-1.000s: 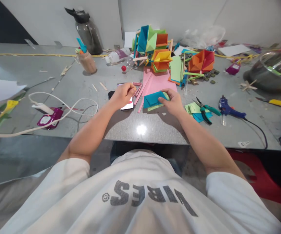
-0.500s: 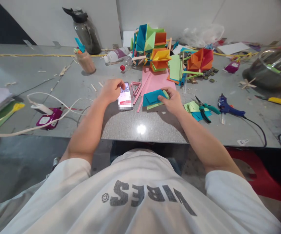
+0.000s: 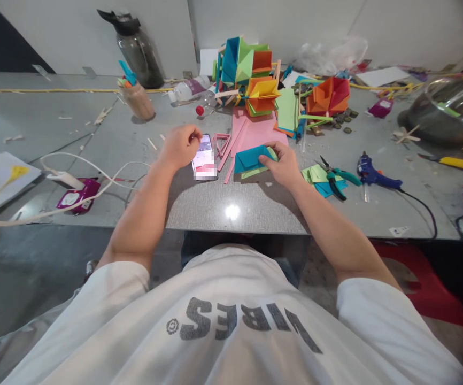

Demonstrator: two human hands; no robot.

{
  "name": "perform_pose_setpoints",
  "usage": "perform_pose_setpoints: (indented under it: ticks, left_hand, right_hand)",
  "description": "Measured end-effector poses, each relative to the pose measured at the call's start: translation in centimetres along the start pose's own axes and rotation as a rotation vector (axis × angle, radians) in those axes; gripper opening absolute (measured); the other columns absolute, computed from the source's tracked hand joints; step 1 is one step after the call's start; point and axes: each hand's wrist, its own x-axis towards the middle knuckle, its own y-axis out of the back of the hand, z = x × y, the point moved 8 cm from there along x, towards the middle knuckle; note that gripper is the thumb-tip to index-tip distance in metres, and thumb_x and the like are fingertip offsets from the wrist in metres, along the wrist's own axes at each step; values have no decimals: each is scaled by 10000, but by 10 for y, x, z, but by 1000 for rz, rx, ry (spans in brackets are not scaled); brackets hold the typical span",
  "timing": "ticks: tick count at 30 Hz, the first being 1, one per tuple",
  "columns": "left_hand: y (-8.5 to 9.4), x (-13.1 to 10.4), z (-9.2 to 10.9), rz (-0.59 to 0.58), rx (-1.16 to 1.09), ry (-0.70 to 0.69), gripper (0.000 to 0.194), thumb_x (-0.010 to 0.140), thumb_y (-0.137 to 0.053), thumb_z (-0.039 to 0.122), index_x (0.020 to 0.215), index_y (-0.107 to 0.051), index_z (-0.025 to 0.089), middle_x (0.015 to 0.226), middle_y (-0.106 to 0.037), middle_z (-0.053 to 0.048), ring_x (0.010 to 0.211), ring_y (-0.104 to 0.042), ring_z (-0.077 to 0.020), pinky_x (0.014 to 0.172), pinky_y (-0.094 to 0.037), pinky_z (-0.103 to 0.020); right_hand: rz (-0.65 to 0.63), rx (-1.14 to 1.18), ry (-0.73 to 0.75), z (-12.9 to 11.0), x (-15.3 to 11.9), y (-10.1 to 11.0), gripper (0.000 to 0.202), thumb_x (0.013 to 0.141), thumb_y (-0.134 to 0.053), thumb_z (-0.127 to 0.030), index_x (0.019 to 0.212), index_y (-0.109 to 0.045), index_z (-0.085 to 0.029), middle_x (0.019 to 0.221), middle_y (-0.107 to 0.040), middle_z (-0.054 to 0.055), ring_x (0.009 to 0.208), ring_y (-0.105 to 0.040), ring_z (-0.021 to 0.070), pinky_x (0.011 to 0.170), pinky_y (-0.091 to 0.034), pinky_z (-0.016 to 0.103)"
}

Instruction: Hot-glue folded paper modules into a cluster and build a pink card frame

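Note:
My left hand (image 3: 182, 145) is curled at the upper left edge of a lit phone (image 3: 204, 155) that lies flat on the table. Its fingers are bent in and I see nothing held in them. Between the thumb and fingers of my right hand (image 3: 283, 160) are folded papers: a blue one (image 3: 249, 159) in front, with light green paper (image 3: 253, 173) behind it. Pink paper strips (image 3: 234, 144) and a small pink triangular frame (image 3: 221, 143) lie between the phone and the held papers. A pink sheet (image 3: 255, 128) is just behind them.
Pliers (image 3: 336, 177), a blue glue gun (image 3: 378, 172) and more folded paper (image 3: 311, 174) lie to the right. Colourful paper structures (image 3: 251, 69) stand behind. At left are a white cable (image 3: 75, 156), a purple device (image 3: 79, 197), a stick holder (image 3: 137, 101) and a water bottle (image 3: 139, 56).
My left fingers have drawn back slightly from the phone screen. At the far left edge, white sheets now cover the green item. My right hand keeps its hold, and the whole view has shifted slightly.

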Motion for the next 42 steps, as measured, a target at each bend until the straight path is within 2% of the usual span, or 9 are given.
perform_pose_setpoints:
  ticks: [7, 14, 18, 21, 24, 26, 33, 37, 42]
  left_hand:
    - [-16, -7, 22, -7, -49, -20, 161, 1127, -631, 361, 984, -634, 287, 885, -677, -48, 842, -607, -256, 873, -478, -428]
    - [-58, -34, 80, -193, -201, -156, 135, 1146, -561, 313, 1030, -618, 273, 1008, -755, -95, 947, -697, -275, 928, -551, -452]
    - [-69, -45, 94, -214, -339, -113, 89, 1110, -578, 250, 1032, -614, 271, 1038, -766, -94, 980, -714, -264, 972, -590, -466]
    - [-77, -52, 99, -212, -487, -52, 71, 1069, -657, 259, 1139, -665, 263, 1143, -796, -93, 1016, -734, -240, 934, -600, -425]
    - [-86, -57, 102, -249, -539, 1, 183, 1041, -772, 311, 1207, -720, 253, 1137, -820, -79, 951, -736, -215, 849, -593, -388]
    - [-89, -58, 100, -244, -506, 24, 148, 1024, -810, 309, 1141, -748, 245, 1048, -817, -56, 884, -716, -205, 822, -583, -389]
    - [-72, -43, 61, -8, -478, 196, 113, 1022, -755, 278, 996, -645, 266, 850, -707, -9, 758, -644, -187, 701, -515, -367]
    - [-74, -40, 49, -28, -469, 239, 163, 1012, -755, 298, 1013, -592, 289, 769, -631, 16, 688, -625, -184, 613, -506, -345]
    - [-86, -46, 59, -110, -530, 266, 252, 946, -820, 219, 1047, -596, 274, 840, -682, 8, 743, -682, -188, 669, -569, -349]
  right_hand:
    - [-26, -8, -16, -1, -1, -1, 487, 768, -884, -558, 1145, -721, -298, 992, -742, 50, 944, -648, 282, 908, -611, 497]
    - [-91, 13, 11, -9, -8, -9, 438, 794, -929, -475, 1159, -768, -295, 1127, -817, 79, 1068, -748, 323, 1009, -668, 542]
    - [-145, 39, -13, -11, -14, -16, 424, 789, -960, -423, 1165, -808, -302, 1212, -867, 76, 1160, -787, 344, 1083, -694, 562]
    - [-148, 52, -15, -13, -17, -19, 393, 780, -969, -371, 1141, -830, -300, 1214, -877, 70, 1186, -805, 347, 1117, -708, 572]
    - [-152, 43, -6, -16, -18, -22, 366, 785, -981, -349, 1120, -837, -308, 1215, -873, 69, 1202, -805, 342, 1130, -713, 565]
    - [-151, 58, -7, -16, -17, -23, 362, 791, -975, -365, 1119, -836, -308, 1202, -874, 67, 1175, -804, 337, 1082, -717, 552]
    - [-148, 58, -19, -16, -9, -4, 435, 795, -900, -426, 1198, -818, -284, 1103, -850, 69, 964, -763, 291, 850, -669, 470]
    - [-261, 98, -82, -14, -8, -2, 613, 720, -883, -314, 1322, -771, -298, 970, -784, 26, 881, -739, 271, 782, -632, 438]
    - [-330, 126, -105, -16, -11, -8, 461, 707, -1004, -451, 1043, -749, -267, 938, -769, 22, 846, -705, 238, 769, -636, 418]
